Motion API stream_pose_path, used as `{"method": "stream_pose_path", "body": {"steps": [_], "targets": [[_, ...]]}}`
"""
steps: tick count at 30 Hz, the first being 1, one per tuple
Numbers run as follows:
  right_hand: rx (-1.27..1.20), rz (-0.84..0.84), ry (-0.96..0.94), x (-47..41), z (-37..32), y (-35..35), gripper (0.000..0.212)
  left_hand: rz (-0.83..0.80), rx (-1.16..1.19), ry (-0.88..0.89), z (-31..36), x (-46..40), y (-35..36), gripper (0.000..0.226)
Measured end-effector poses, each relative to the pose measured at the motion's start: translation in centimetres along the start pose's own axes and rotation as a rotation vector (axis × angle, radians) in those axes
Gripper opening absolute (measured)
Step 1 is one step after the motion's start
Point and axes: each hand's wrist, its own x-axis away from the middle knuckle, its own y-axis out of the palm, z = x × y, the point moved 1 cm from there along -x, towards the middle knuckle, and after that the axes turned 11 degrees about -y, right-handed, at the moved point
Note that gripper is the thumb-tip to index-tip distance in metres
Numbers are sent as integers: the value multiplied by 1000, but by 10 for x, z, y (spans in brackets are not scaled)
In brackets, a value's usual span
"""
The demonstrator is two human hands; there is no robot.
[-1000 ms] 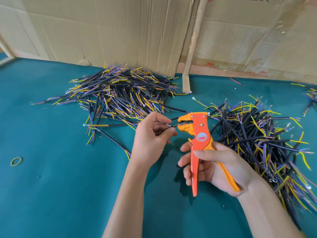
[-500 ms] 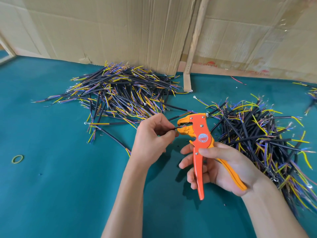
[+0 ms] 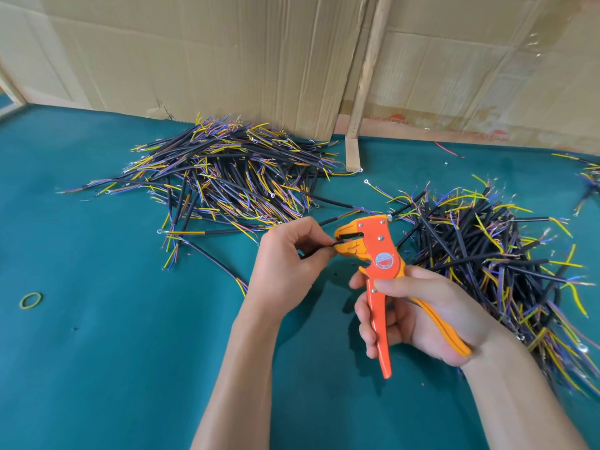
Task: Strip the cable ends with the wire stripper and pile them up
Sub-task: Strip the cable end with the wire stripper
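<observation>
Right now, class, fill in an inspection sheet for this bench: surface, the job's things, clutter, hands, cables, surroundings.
Surface: teal table, felt-like.
Job's things: orange wire stripper, mouth open around the tip of one black cable.
Clutter: rubber band lying at the left; a loose red wire near the back.
Hands: left hand pinches the cable; right hand grips the stripper's handles.
Cables: left pile behind the left hand; right pile beside the right hand.
Surroundings: cardboard sheets and a wooden strip behind the table.
</observation>
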Motion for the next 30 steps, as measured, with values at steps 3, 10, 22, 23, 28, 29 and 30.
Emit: {"method": "stream_pose_path", "body": {"steps": [3,10,22,23,28,29,30], "targets": [[1,21,-1,0,0,0,34,24,-64,32,2,0,2,19],[-12,70,-21,0,-1,1,29,77,-98,77,8,2,9,23],[22,86,-38,-1,-1,2,22,116,-112,69,7,3,12,27],[20,84,-37,-1,-1,2,21,118,-105,70,7,3,13,27],[17,97,-32,-1,0,3,23,124,-114,60,8,4,13,30],[15,101,-32,-1,0,3,23,125,-118,58,9,4,14,32],[13,103,-32,-1,0,3,23,127,-121,57,9,4,14,34]]}}
